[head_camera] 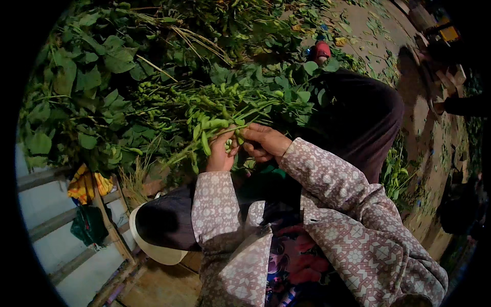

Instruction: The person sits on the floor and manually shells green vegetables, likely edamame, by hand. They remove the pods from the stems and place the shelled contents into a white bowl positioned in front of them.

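Observation:
My left hand (222,151) is closed around a green stem with plump bean pods (214,123), which look like soybean pods. Some pods hang over the back of its fingers. Just to the right, my right hand (268,142) pinches the same stalk between thumb and forefinger, its other fingers curled under. Whether a loose pod lies inside either palm is hidden. Beyond both hands spreads a heap of cut bean plants (153,99), with pods, stems and broad leaves tangled together.
A pale brim or rim (165,253) shows beside my left knee. Wooden slats (111,222) stand at left with yellow cloth (103,184) and a dark green bag (89,226). A red shoe (321,51) sticks out beyond my right knee. Another person's dark sleeve (466,105) enters at right.

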`<action>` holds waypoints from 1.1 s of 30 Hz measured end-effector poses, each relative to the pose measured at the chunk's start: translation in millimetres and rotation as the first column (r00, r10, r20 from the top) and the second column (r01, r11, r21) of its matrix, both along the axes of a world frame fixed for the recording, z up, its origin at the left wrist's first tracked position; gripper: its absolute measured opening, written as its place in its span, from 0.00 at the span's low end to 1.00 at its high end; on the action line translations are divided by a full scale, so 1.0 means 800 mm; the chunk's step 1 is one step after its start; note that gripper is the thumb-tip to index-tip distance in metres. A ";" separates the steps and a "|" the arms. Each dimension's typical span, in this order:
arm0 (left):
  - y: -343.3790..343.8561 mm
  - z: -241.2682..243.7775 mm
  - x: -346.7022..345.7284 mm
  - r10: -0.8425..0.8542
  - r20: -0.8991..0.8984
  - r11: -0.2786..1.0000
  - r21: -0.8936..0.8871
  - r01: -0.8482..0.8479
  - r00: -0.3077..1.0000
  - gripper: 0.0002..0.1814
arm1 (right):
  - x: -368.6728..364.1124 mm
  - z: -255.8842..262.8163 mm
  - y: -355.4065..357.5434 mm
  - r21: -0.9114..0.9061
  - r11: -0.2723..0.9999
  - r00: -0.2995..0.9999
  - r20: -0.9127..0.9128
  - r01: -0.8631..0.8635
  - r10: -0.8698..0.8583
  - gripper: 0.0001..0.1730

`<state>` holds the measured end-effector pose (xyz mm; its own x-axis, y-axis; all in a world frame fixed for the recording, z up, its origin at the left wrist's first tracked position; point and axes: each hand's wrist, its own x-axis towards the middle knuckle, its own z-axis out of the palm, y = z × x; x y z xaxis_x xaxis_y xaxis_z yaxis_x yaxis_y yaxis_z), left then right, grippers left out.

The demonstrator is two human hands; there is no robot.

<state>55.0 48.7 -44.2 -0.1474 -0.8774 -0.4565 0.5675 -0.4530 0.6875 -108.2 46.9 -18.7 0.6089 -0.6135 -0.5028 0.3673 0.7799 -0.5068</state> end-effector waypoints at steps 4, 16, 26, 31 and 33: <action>0.004 0.011 -0.005 -0.092 0.288 0.981 -0.137 0.136 0.953 0.09 | 0.001 -0.003 -0.001 -0.004 1.000 0.999 -0.036 0.004 -0.004 0.06; 0.000 0.023 -0.007 -0.114 0.246 0.994 0.031 0.109 0.962 0.07 | -0.002 -0.012 -0.001 0.060 0.998 0.998 0.065 0.010 -0.014 0.05; 0.003 0.003 0.002 -0.051 0.243 0.998 0.047 0.040 0.969 0.08 | -0.020 0.000 -0.010 -0.609 0.759 0.917 -0.398 -0.231 -0.040 0.14; 0.009 0.002 0.000 -0.048 0.211 0.996 0.082 0.031 0.976 0.11 | -0.019 0.057 -0.076 -0.608 0.716 0.758 -0.629 -0.343 -0.172 0.21; 0.019 0.000 -0.005 0.012 0.383 0.995 0.087 -0.049 0.924 0.15 | -0.007 0.048 -0.102 -0.591 0.587 0.689 -0.721 -0.553 -0.078 0.23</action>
